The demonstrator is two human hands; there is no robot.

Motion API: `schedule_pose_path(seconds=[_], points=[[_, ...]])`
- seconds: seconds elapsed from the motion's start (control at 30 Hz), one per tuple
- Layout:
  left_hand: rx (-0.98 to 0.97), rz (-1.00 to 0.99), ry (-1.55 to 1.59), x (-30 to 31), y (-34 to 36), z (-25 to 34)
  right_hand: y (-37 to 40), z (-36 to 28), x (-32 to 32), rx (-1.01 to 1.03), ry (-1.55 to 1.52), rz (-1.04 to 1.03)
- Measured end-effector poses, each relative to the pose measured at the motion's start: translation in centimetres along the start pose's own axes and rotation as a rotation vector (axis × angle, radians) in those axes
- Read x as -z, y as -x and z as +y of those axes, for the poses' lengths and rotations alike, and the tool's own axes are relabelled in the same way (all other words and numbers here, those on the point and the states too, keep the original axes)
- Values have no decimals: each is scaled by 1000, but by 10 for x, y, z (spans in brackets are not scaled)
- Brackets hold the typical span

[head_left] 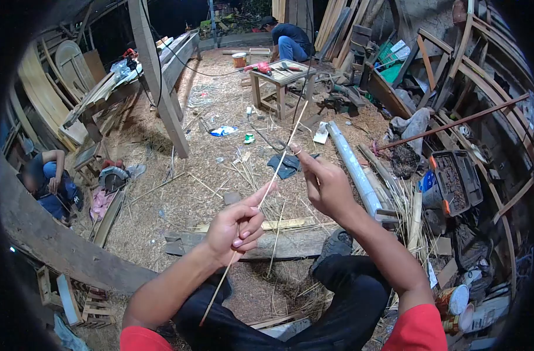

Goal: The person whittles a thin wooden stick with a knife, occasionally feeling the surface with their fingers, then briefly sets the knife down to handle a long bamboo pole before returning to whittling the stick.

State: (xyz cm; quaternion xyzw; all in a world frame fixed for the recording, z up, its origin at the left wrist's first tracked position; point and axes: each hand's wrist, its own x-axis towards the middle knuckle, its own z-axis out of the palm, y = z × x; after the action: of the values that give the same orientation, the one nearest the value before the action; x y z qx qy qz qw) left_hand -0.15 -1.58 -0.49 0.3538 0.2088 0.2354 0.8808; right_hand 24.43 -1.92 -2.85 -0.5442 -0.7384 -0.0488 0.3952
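Head camera, looking down at the lap: a seated person in dark trousers and red sleeves holds a thin cane strip [274, 180] slantwise in front of the knees, its lower end down by the left forearm and its upper end rising toward a small wooden table [280, 75]. The left hand [238, 227] is curled into a fist around the strip's lower part, thumb stretched along it. The right hand [324, 182], raised higher and further out, pinches the strip between thumb and forefinger, the other fingers loosely bent. Below the hands a flat wooden plank [278, 245] lies across a floor [220, 117] thick with shavings and loose slivers. A grey pipe [352, 167] lies on the ground just beyond the right hand, with an open tool case [454, 181] further right and a rusty rod [454, 123] slanting above it. A leaning wooden post [159, 76] stands at upper left. One co-worker [289, 36] crouches behind the table; another [47, 178] sits at the left edge near a circular saw [112, 176].
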Motion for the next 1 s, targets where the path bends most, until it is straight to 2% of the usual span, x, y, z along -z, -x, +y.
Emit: schedule_pose_path(seconds=[0.1, 0.17, 0.27, 0.37, 0.5, 0.6, 0.73, 0.87, 0.93, 0.97, 1.0], points=[[40, 12, -80, -8, 3, -7, -12, 21, 14, -388, -105, 17], [61, -9, -150, -12, 5, -14, -8, 47, 19, -341, -139, 148], [-65, 8, -135, -6, 4, -3, -1, 28, 20, -253, -260, 99], [-84, 31, 2, 0, 0, 3, 12, -26, 12, -27, -354, -60], [-47, -12, 203, 0, 1, 3, 34, -57, -6, 178, -162, -255], [-35, -87, 239, -3, 5, 4, 28, -55, -6, 170, -140, -168], [47, -127, 208, -8, 13, 0, 7, -9, -3, -26, -124, 37], [69, -99, 180, -6, 12, -2, -2, 10, 13, -164, -203, 71], [32, -61, 194, -2, 9, -1, 3, -13, 17, -141, -242, -20], [22, -46, 222, -2, 8, 0, 5, -14, 1, 174, -251, 91], [15, -34, 249, -2, 7, 1, 13, -29, -5, 162, -226, 7]])
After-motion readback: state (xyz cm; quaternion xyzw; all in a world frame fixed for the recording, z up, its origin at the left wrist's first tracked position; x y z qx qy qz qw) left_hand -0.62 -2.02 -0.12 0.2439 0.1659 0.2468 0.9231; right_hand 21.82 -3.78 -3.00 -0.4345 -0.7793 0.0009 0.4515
